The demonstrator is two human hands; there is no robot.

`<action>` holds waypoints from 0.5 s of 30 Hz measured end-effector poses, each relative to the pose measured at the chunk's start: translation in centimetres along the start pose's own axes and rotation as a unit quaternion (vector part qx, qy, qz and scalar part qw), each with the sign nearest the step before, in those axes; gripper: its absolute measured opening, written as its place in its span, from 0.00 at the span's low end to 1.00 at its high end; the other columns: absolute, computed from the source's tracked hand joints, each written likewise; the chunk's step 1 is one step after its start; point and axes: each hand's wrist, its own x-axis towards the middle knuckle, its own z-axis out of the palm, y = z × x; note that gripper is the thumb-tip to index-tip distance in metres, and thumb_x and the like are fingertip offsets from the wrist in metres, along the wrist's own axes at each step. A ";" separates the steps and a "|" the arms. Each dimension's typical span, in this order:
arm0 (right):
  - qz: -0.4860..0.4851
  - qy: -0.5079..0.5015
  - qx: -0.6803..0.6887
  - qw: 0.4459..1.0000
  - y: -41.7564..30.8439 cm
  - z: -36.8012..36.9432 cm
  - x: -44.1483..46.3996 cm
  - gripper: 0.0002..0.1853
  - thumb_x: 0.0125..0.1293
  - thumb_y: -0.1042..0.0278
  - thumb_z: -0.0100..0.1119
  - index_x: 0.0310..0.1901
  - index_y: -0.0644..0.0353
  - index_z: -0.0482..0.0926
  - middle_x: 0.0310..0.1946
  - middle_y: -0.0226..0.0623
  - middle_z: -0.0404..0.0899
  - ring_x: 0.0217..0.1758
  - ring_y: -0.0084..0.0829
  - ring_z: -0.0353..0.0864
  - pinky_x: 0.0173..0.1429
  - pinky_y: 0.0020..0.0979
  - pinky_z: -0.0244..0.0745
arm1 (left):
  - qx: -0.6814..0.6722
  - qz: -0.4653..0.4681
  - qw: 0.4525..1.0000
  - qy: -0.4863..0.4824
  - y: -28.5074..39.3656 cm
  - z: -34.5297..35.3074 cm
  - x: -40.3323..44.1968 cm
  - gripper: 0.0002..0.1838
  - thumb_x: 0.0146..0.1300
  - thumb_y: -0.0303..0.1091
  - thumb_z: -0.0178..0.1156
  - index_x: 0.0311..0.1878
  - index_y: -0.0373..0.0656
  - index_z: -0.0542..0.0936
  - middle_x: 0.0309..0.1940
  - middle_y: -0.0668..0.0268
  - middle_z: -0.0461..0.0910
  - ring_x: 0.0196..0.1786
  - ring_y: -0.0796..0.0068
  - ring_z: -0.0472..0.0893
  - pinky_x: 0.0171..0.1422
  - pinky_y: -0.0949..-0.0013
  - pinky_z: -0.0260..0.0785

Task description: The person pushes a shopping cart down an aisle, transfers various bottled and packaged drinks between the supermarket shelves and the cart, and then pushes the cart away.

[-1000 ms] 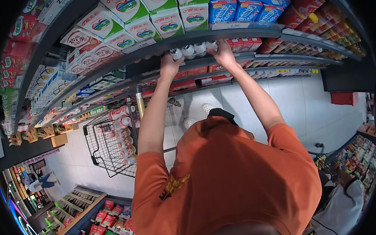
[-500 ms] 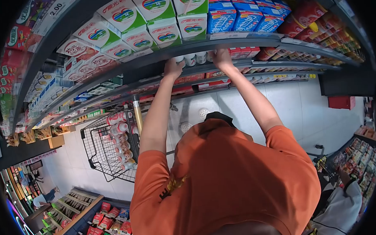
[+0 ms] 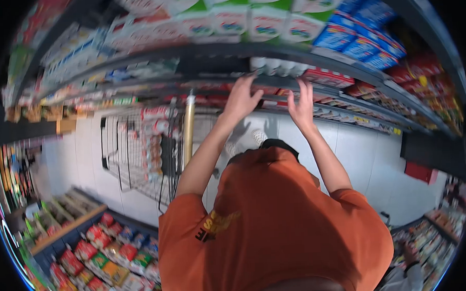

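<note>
Several white bottles (image 3: 279,66) stand in a row on a shelf below the green and white cartons (image 3: 233,21). My left hand (image 3: 243,98) is just in front of the shelf edge, below the left end of the row, its fingers apart and nothing in it. To the right, my right hand (image 3: 301,105) is raised below the row's right end, fingers spread and holding nothing. Both hands are apart from the bottles. Red boxes (image 3: 329,78) sit to the right of the bottles.
A wire cart (image 3: 134,155) with bottles and packs stands at the left, its gold-coloured handle (image 3: 189,127) near my left forearm. Blue boxes (image 3: 361,38) are at upper right. Snack bags (image 3: 100,255) fill a bin at lower left. Another person's grey sleeve (image 3: 405,281) shows at lower right.
Both hands have come off the row of bottles, drawn back from the shelf and opened. The view has turned, so the shelf goods appear further right and blurred.
</note>
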 end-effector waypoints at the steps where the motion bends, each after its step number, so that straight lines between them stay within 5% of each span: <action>1: -0.003 -0.044 0.020 0.999 -0.8 0.1 -1.7 0.26 0.63 0.79 0.60 0.65 0.64 0.70 0.61 0.52 0.71 0.63 0.55 0.73 0.68 0.46 0.70 | -0.018 -0.027 0.999 -0.014 1.2 -1.2 -1.6 0.29 0.63 0.38 0.67 0.64 0.33 0.75 0.62 0.43 0.76 0.67 0.45 0.74 0.73 0.55 0.65; 8: 0.037 -0.273 0.111 0.955 -1.9 4.3 -9.4 0.12 0.63 0.79 0.60 0.49 0.66 0.79 0.51 0.50 0.78 0.56 0.53 0.78 0.61 0.43 0.74 | -0.085 -0.097 0.988 0.090 2.3 -6.8 -12.2 0.22 0.65 0.35 0.65 0.59 0.34 0.79 0.57 0.50 0.81 0.62 0.50 0.79 0.67 0.58 0.70; 15: 0.004 -0.395 0.135 0.909 -4.6 7.9 -7.8 0.07 0.64 0.76 0.60 0.43 0.67 0.81 0.44 0.48 0.81 0.50 0.52 0.81 0.55 0.43 0.75 | 0.097 -0.106 0.949 0.282 -1.4 -10.2 -21.6 0.20 0.61 0.30 0.70 0.56 0.39 0.79 0.56 0.54 0.81 0.60 0.50 0.78 0.65 0.56 0.72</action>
